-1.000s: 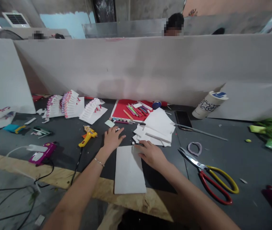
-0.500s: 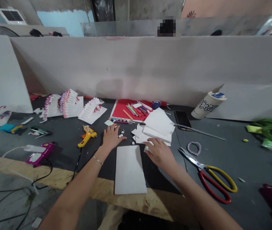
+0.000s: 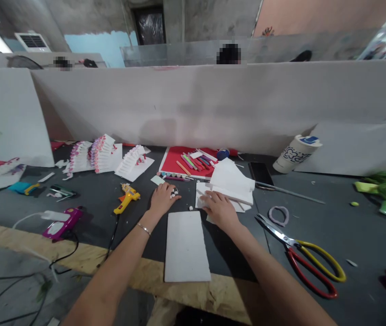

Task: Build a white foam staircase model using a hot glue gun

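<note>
White board [image 3: 188, 246] lies flat on the dark bench [image 3: 92, 192], its near end over the wooden front edge [image 3: 150, 271]. Left hand [image 3: 161, 199] palm down beyond the board's far left corner, fingers curved around small white pieces [image 3: 174, 193]; cannot tell whether any are gripped. Right hand [image 3: 220, 209] past the board's far right corner, fingers bent over the near left part of a stack of white sheets [image 3: 232, 179]; whether it pinches one cannot be told. One white bit [image 3: 190, 208] sits between the hands, just off the board's far edge. Yellow glue gun [image 3: 127, 200] left of the left hand; scissors [image 3: 288, 241] right of the board, handles toward the bench's front edge.
</note>
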`<control>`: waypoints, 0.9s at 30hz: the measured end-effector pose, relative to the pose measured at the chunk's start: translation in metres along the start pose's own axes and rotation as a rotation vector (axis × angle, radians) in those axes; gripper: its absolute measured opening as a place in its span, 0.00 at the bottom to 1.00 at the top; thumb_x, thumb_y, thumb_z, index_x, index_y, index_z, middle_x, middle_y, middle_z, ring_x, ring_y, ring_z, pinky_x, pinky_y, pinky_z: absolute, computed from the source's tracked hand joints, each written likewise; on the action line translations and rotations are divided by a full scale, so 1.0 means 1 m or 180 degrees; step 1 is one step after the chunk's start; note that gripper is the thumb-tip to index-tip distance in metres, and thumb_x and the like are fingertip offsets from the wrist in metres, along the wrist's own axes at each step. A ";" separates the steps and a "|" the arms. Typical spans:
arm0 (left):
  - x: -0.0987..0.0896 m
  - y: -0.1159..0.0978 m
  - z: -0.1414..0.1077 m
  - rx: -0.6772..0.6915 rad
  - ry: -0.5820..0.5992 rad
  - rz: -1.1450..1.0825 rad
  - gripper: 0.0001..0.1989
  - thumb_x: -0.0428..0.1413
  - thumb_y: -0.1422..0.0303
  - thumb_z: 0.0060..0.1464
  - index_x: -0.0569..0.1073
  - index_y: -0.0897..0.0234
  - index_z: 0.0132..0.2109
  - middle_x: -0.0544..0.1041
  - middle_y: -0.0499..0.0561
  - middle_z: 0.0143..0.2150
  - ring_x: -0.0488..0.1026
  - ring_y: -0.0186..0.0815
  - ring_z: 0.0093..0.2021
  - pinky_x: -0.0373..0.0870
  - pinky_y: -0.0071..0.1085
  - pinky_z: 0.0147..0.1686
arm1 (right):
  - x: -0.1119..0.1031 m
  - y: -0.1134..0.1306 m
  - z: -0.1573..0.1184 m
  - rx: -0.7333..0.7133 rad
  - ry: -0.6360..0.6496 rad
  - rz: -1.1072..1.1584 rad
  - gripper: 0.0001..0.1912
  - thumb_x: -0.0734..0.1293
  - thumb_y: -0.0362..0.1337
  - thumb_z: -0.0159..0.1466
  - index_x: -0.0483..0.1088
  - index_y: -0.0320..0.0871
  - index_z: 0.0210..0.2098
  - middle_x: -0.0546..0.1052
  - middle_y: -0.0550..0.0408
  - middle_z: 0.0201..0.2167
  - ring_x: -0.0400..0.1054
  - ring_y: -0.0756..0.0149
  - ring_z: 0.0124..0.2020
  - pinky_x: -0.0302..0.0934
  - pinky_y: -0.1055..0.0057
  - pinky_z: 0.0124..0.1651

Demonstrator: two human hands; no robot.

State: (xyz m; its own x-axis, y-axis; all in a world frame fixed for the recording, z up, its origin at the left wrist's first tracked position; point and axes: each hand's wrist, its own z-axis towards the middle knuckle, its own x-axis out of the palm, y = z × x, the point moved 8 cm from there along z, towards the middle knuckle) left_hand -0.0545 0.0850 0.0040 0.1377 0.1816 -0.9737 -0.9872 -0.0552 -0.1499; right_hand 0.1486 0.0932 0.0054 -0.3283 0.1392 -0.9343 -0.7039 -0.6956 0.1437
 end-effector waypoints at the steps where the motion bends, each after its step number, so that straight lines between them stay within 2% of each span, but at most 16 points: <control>1: 0.000 -0.001 0.000 0.0026 0.0010 -0.0035 0.15 0.57 0.57 0.60 0.73 0.60 0.49 0.73 0.56 0.47 0.68 0.46 0.52 0.67 0.37 0.48 | -0.001 -0.002 -0.001 -0.0001 -0.0050 -0.0006 0.18 0.67 0.33 0.64 0.71 0.49 0.54 0.72 0.47 0.59 0.64 0.48 0.57 0.62 0.53 0.55; 5: -0.002 -0.001 0.000 0.0076 0.0008 -0.0232 0.09 0.54 0.61 0.63 0.74 0.59 0.42 0.73 0.53 0.44 0.70 0.41 0.50 0.68 0.31 0.41 | -0.002 -0.005 -0.005 0.0047 -0.0083 0.0020 0.17 0.66 0.34 0.65 0.71 0.47 0.54 0.71 0.46 0.59 0.63 0.48 0.58 0.62 0.55 0.55; 10: -0.007 0.004 0.000 -0.0035 -0.0180 -0.0571 0.09 0.51 0.64 0.64 0.73 0.62 0.41 0.74 0.52 0.42 0.73 0.38 0.43 0.68 0.30 0.36 | -0.008 -0.011 -0.009 0.0183 -0.0139 0.0197 0.18 0.65 0.34 0.65 0.70 0.46 0.55 0.69 0.44 0.60 0.63 0.47 0.57 0.63 0.54 0.54; 13: -0.010 0.005 0.003 -0.0040 -0.0287 -0.0851 0.10 0.51 0.65 0.64 0.74 0.64 0.43 0.74 0.52 0.41 0.73 0.34 0.36 0.69 0.29 0.36 | -0.015 -0.012 -0.004 0.0158 -0.0269 0.0510 0.17 0.63 0.32 0.66 0.71 0.44 0.54 0.70 0.43 0.59 0.64 0.49 0.57 0.62 0.54 0.56; 15: -0.014 0.006 0.007 0.0011 -0.0328 -0.1034 0.10 0.51 0.66 0.63 0.75 0.65 0.45 0.75 0.52 0.42 0.73 0.33 0.35 0.71 0.29 0.39 | -0.013 -0.010 0.005 0.0190 -0.0129 0.0790 0.16 0.61 0.30 0.67 0.72 0.43 0.52 0.73 0.43 0.55 0.66 0.53 0.55 0.63 0.57 0.56; 20: -0.022 0.024 0.013 0.0042 -0.0423 -0.1279 0.14 0.48 0.68 0.63 0.76 0.64 0.48 0.78 0.54 0.45 0.75 0.37 0.44 0.72 0.33 0.46 | 0.006 0.010 0.043 0.0230 0.0399 0.1049 0.15 0.59 0.27 0.68 0.75 0.42 0.47 0.78 0.48 0.44 0.73 0.63 0.45 0.65 0.69 0.49; 24: -0.015 0.037 0.011 0.0020 -0.0448 -0.1210 0.14 0.49 0.68 0.61 0.78 0.65 0.45 0.79 0.57 0.45 0.75 0.44 0.50 0.69 0.43 0.54 | 0.023 0.028 0.085 0.0292 0.0684 0.0992 0.14 0.60 0.27 0.67 0.75 0.41 0.46 0.79 0.47 0.46 0.73 0.62 0.48 0.64 0.69 0.51; 27: -0.003 0.034 0.003 0.0063 -0.0439 -0.1152 0.17 0.53 0.63 0.59 0.75 0.66 0.52 0.76 0.61 0.55 0.69 0.49 0.59 0.64 0.50 0.60 | 0.036 0.040 0.111 0.0353 0.0910 0.0903 0.10 0.64 0.32 0.68 0.75 0.41 0.47 0.78 0.46 0.48 0.72 0.60 0.50 0.65 0.66 0.52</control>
State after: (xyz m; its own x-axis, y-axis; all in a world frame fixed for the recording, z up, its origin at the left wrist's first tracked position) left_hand -0.0885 0.0852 0.0021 0.4668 0.3161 -0.8260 -0.8782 0.0556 -0.4750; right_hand 0.0392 0.1489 0.0138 -0.3420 -0.2591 -0.9033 -0.6794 -0.5959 0.4282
